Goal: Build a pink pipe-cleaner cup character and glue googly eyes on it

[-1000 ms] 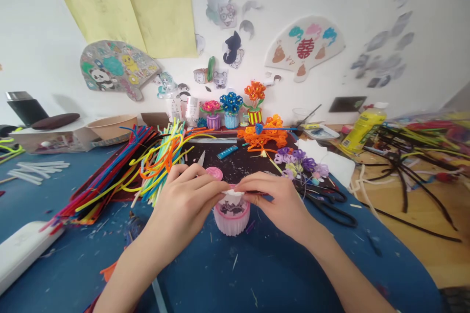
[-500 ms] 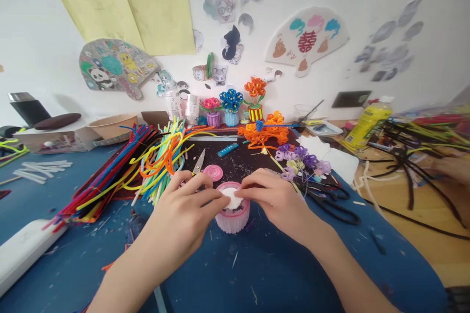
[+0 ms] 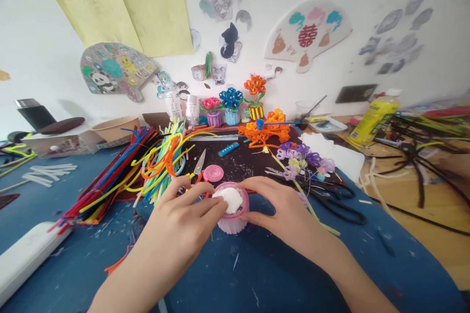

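A small pink ribbed pot stands upright in front of me, with a white foam-like disc sitting in its mouth. Dark material shows at the gap beside the disc. My left hand is closed at the left rim, its fingertips pressed on the disc's edge; its grip is partly hidden. On the other side, my right hand has thumb and fingers curved around the pot's right rim. Behind the pot lie a round pink lid and orange-handled scissors.
Bundled pipe cleaners lie left, with a white box nearer. Purple pipe-cleaner flowers and black scissors are right. Potted craft flowers line the wall. A yellow bottle stands far right, near another person's blurred hand.
My right hand has moved from pinching the disc to holding the pot's rim, its thumb lower. The disc is more exposed, and my left fingers stay at its edge.
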Available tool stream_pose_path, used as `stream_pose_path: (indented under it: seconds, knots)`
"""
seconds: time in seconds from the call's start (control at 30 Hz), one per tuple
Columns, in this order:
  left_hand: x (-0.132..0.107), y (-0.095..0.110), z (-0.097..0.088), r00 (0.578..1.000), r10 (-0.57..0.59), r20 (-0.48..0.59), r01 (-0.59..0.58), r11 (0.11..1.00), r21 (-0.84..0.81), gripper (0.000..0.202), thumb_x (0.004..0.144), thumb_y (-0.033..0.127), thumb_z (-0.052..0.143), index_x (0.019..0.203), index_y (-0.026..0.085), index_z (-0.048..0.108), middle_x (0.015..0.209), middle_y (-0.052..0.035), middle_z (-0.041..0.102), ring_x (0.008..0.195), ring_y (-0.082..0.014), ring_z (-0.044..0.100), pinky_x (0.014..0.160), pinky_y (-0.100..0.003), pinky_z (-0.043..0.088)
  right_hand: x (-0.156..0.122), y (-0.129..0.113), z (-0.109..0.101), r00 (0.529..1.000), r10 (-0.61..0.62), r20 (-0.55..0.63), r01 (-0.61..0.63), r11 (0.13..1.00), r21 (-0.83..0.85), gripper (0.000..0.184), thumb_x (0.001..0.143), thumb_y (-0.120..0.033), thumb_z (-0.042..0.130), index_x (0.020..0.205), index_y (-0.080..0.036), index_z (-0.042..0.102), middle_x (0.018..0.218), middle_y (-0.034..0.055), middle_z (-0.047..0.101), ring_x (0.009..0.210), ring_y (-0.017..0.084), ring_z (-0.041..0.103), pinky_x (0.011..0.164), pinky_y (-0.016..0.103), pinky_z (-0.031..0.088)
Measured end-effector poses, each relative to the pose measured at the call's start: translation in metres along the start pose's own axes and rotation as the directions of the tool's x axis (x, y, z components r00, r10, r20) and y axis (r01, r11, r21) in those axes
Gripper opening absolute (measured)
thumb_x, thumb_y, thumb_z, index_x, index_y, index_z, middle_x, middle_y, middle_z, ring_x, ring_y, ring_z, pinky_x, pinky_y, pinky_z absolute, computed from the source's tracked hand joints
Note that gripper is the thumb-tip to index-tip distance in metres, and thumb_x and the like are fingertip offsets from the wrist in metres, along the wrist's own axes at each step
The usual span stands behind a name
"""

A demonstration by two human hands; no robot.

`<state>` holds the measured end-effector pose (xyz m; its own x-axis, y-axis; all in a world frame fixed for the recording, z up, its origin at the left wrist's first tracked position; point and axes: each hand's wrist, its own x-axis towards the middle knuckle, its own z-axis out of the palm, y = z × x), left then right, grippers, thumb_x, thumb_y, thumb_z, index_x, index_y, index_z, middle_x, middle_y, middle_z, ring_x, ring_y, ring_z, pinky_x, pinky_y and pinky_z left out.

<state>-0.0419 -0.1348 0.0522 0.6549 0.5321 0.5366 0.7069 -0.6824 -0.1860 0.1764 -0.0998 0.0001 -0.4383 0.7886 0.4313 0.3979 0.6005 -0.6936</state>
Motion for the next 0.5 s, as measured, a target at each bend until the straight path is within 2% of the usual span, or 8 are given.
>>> stream_pose_path:
  seconds: [0.13,0.33,0.43,0.5]
  knots:
    - [0.007,0.004,0.001,1.0,0.004,-0.023,-0.003,1.0,0.023,0.029,0.099,0.015,0.04,0.091,0.02,0.067,0.076,0.0024,0.074,0.078,-0.0165,0.065,0.08,-0.036,0.034,0.0,-0.004,0.002,0.999,0.035,-0.041,-0.036,0.999,-0.019,0.038,0.079,-0.03,0.078,0.114,-0.025,0.064,0.11,0.0016,0.07,0.1,0.019,0.067,0.089,0.03,0.054]
    - [0.006,0.006,0.0,0.998,-0.069,-0.008,0.068,0.995,-0.067,0.034,0.092,0.002,0.038,0.093,0.02,0.067,0.079,0.0025,0.075,0.083,-0.016,0.066,0.081,-0.037,0.033,-0.003,-0.004,0.005,0.999,-0.041,-0.002,0.041,0.998,-0.044,0.034,0.084,-0.026,0.073,0.116,-0.024,0.064,0.114,0.0031,0.066,0.104,0.019,0.064,0.091,0.03,0.052]
    - [-0.001,0.002,-0.006,0.988,-0.156,0.006,0.155,0.984,-0.093,0.035,0.09,0.002,0.04,0.099,0.022,0.067,0.091,0.0022,0.075,0.09,-0.017,0.063,0.082,-0.037,0.034,-0.004,-0.003,0.005,0.997,-0.081,0.011,0.082,0.992,-0.094,0.031,0.086,-0.027,0.07,0.116,-0.024,0.063,0.115,0.0041,0.066,0.103,0.021,0.064,0.092,0.033,0.052]
    - [-0.005,0.001,-0.009,0.973,-0.228,0.018,0.228,0.973,-0.026,0.03,0.091,0.007,0.044,0.098,0.024,0.068,0.096,0.0007,0.073,0.091,-0.0199,0.059,0.079,-0.038,0.034,-0.004,-0.003,0.004,0.995,-0.103,0.015,0.104,0.987,-0.121,0.03,0.087,-0.027,0.069,0.117,-0.023,0.063,0.114,0.0045,0.067,0.102,0.021,0.063,0.091,0.035,0.053]
